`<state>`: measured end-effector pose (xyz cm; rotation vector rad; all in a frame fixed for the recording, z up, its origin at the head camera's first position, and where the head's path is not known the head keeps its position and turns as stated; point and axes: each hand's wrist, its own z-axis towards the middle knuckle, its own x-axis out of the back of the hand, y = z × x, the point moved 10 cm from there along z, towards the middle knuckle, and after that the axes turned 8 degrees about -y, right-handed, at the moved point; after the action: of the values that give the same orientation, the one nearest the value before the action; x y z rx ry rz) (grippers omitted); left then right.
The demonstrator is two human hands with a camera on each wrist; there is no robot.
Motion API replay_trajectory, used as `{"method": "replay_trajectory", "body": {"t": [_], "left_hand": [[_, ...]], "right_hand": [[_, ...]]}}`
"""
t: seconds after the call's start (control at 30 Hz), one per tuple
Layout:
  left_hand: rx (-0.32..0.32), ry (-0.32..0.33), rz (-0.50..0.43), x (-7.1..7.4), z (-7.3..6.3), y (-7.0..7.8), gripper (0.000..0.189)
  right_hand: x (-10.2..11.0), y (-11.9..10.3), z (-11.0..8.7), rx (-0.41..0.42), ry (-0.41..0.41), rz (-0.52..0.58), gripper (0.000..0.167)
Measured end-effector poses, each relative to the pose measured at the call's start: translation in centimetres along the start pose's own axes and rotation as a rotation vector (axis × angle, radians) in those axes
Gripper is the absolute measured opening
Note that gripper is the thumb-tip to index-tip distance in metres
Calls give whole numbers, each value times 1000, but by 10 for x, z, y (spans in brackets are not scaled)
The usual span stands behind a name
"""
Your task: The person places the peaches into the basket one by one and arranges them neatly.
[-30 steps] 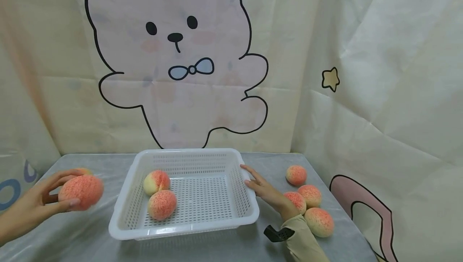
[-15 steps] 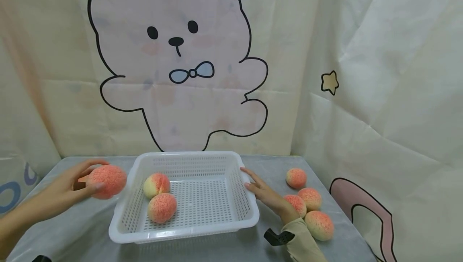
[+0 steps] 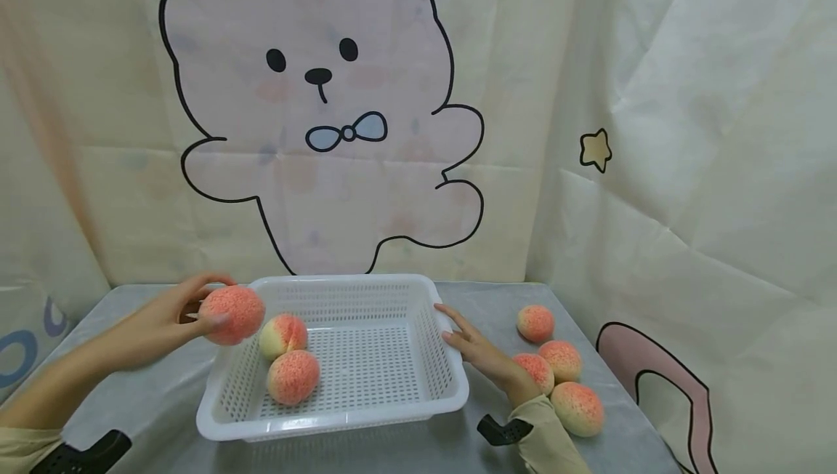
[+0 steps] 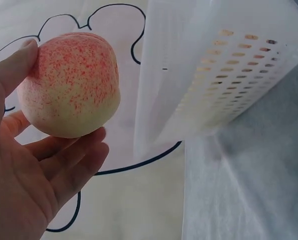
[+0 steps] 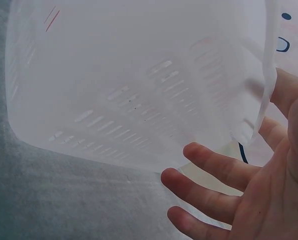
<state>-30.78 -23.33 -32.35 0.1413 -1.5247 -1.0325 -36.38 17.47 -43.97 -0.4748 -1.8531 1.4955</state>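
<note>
My left hand grips a pink-and-yellow peach over the basket's left rim. In the left wrist view, the thumb presses on one side of that peach and the other fingers support it from below. My right hand holds the right rim of the white plastic basket; its thumb and index finger reach over the edge. The right wrist view shows its other fingers spread outside the basket wall. Inside the basket, on its left side, lie two peaches, a rear one and a front one.
Several peaches lie on the grey table cover to the right, close to my right forearm. A curtain with a cartoon bear hangs behind the table. Black straps sit at both wrists.
My left hand has carried its peach from the far left, rightward and up, to the basket's left rim. My right hand and the peaches in the basket stay where they were.
</note>
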Motion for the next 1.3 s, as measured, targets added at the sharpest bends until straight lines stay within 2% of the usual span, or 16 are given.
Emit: {"method": "replay_trajectory", "body": {"t": [0.23,0.53,0.73,0.87,1.0,1.17,1.3], "left_hand": [[33,-76,-21,-11,25,8,44],[-52,-165,0,-30,56,29,46],[-75,-236,-30,-54,78,30,46],[-69,-273,-40,-67,86,25,54],[-64,-279,6,-73,92,21,66],[-81,-279,38,-76,97,22,60],[-90,-311,19,-80,103,28,56]], "right_hand": [[3,-1,1,21,2,-3,60],[2,-2,3,-12,13,-4,60],[1,0,1,-28,16,6,60],[1,0,0,-25,15,4,60],[1,2,-1,-31,19,-1,60],[0,-1,0,-12,13,4,59],[-1,-3,-1,7,2,8,59]]}}
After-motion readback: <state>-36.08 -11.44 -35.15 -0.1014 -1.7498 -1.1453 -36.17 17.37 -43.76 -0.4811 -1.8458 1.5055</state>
